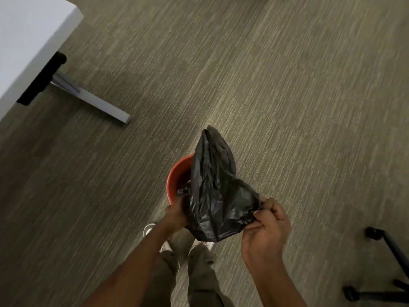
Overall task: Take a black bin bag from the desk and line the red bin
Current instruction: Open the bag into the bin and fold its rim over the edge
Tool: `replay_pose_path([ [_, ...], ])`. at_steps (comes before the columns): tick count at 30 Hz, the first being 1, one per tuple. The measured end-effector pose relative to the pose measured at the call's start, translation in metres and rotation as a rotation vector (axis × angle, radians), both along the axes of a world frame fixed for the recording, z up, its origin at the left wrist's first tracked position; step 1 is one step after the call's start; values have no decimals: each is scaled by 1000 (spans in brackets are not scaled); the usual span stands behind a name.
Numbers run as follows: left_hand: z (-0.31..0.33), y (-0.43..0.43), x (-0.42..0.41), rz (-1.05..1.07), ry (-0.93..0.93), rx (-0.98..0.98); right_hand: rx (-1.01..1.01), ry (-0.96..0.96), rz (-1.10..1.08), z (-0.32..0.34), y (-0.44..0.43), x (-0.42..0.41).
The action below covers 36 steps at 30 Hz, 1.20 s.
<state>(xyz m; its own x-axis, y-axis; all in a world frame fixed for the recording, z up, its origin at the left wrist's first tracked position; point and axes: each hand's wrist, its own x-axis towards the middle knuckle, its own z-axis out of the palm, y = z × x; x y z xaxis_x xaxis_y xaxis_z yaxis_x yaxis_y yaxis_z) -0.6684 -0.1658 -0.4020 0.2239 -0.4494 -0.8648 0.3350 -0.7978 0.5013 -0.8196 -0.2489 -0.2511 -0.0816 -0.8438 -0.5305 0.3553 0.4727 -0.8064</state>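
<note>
Head view: I see the crumpled black plastic bin bag (212, 189) held over the round red bin (177, 173) on the carpet floor (287, 85). Right hand (265, 224) fingers (257, 214) pinch its mouth edge, left hand (177, 212) grips the opposite side, likely spreading it to open.

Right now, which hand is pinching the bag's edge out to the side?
The right hand. Its grip pinches the black bin bag edge, away from the red bin. The left hand is tucked against the bag, beside the bin's rim.
</note>
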Motion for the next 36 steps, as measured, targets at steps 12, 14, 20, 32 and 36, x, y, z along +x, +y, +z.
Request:
replay_pose_path([
  [12, 69, -92, -7, -128, -27, -30, -665, 673, 598, -50, 37, 12],
  [14, 63, -94, -12, -251, -11, 13, -757, 724, 637, -56, 42, 11],
  [20, 50, -90, -12, -185, -119, -88, -626, 803, 779, -78, 57, -6],
  [32, 45, -64, -2, -139, 92, -247, 389, 239, 635, -97, -40, 37],
  [36, 41, -57, 2, -141, 73, -232, 336, 286, 551, -106, -39, 30],
])
